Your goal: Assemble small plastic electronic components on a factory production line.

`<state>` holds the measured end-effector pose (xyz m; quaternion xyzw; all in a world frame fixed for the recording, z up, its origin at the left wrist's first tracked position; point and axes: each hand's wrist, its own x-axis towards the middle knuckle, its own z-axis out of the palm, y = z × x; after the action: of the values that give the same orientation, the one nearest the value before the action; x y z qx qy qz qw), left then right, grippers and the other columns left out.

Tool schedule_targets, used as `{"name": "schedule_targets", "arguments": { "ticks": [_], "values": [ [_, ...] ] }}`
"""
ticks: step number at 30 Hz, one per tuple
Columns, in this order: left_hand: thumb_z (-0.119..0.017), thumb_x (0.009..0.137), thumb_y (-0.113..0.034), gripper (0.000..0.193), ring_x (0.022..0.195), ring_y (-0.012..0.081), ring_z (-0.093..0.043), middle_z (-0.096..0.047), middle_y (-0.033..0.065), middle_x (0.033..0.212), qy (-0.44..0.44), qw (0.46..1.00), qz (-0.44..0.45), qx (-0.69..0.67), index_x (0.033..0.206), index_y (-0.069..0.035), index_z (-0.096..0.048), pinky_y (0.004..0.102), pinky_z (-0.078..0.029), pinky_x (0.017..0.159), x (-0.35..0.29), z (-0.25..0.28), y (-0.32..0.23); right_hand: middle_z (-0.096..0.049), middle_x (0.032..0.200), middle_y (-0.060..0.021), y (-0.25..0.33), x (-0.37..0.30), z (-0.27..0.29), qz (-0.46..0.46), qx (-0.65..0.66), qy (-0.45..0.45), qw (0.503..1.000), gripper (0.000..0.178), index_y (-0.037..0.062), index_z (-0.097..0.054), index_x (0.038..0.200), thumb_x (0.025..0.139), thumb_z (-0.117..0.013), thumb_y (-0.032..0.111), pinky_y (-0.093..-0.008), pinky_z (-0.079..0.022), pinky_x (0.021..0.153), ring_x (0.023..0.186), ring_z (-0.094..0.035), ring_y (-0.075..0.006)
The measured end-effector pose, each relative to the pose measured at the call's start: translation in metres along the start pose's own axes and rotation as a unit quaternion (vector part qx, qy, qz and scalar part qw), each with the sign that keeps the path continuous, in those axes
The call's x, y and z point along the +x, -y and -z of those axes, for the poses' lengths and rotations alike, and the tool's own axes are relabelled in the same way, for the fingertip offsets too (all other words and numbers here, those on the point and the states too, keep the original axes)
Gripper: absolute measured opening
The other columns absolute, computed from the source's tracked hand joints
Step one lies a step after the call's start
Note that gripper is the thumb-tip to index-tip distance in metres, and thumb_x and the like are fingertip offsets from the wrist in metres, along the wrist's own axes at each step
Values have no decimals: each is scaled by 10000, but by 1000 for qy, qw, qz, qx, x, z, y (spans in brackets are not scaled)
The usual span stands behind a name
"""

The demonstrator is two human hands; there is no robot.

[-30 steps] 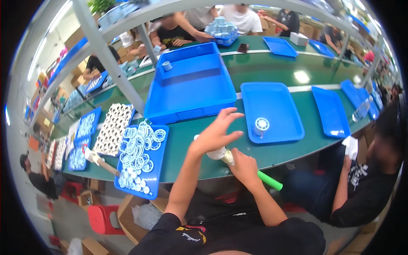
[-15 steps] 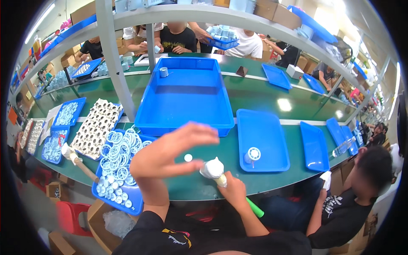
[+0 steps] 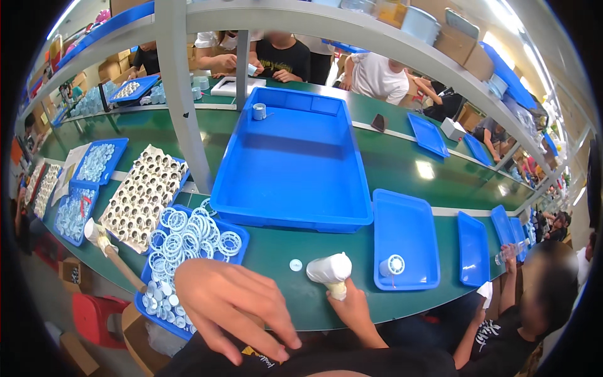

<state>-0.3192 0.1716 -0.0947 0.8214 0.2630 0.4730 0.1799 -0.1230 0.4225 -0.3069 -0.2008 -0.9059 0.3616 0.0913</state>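
Observation:
My right hand [image 3: 353, 312] grips the handle of a mallet whose head [image 3: 330, 269] is wrapped in white, held over the front edge of the green table. A small pale disc [image 3: 295, 265] lies on the table just left of the mallet head. My left hand [image 3: 235, 301] is raised close to my body, palm down, with its fingers spread and nothing in it. It covers part of a blue tray [image 3: 237, 250] piled with light-blue rings [image 3: 182, 234] and small round caps [image 3: 164, 303].
A large blue bin [image 3: 295, 173] stands behind the mallet, with a small cylinder [image 3: 259, 112] inside. Right of it, a blue tray [image 3: 407, 223] holds a pale-blue cylindrical part [image 3: 394, 264]. Another mallet [image 3: 107, 245] lies left, beside a moulded pulp tray [image 3: 141, 198]. A co-worker [image 3: 521, 308] sits at right.
My left hand has dropped from above the table toward my body. The mallet head has tipped to lie more sideways. The co-worker's hand at right now reaches a clear bottle.

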Motion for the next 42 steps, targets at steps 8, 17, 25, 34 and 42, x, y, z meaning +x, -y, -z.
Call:
{"name": "schedule_targets", "arguments": {
  "ticks": [8, 17, 25, 34, 42],
  "values": [
    [-700, 982, -229, 350, 1010, 333, -694, -681, 222, 1237, -42, 999, -1, -17, 1197, 47, -709, 408, -544, 848, -6, 7, 20, -705, 753, -110, 30, 35, 10, -145, 168, 107, 969, 448, -19, -590, 1253, 917, -720, 247, -340, -537, 485, 517, -688, -204],
    [-754, 916, -191, 407, 1084, 346, -653, -659, 152, 1254, -131, 977, 140, 93, 1262, -3, -651, 426, -534, 871, -5, 10, 38, -704, 749, -249, 20, 54, 6, 0, -236, 55, 970, 587, 19, -722, 958, 870, -688, 599, -515, -564, 631, 714, -709, -437],
    [-682, 952, -318, 359, 980, 373, -656, -668, 170, 1073, -310, 796, 416, 310, 1169, -34, -651, 438, -530, 859, -15, 4, 72, -695, 712, -130, 39, 54, 38, 2, -304, 45, 952, 471, 63, -680, 1011, 897, -708, 520, -470, -538, 635, 717, -703, -355],
    [-653, 1010, -286, 329, 937, 173, -673, -721, 81, 1021, -549, 636, 450, 303, 1188, -11, -677, 316, -527, 841, -49, 30, 39, -680, 957, -162, 134, 102, 76, 193, -255, 219, 922, 377, 54, -648, 1103, 942, -678, 394, -480, -526, 755, 878, -673, -371],
    [-474, 1053, -230, 268, 840, 205, -580, -605, 109, 931, -740, 589, -30, 323, 1117, -5, -605, 344, -477, 772, -59, -3, -16, -651, 1051, -163, 236, 246, -15, 454, -266, 230, 819, 369, 66, -662, 1112, 955, -648, 400, -500, -541, 772, 916, -678, -385]
  ]
}}
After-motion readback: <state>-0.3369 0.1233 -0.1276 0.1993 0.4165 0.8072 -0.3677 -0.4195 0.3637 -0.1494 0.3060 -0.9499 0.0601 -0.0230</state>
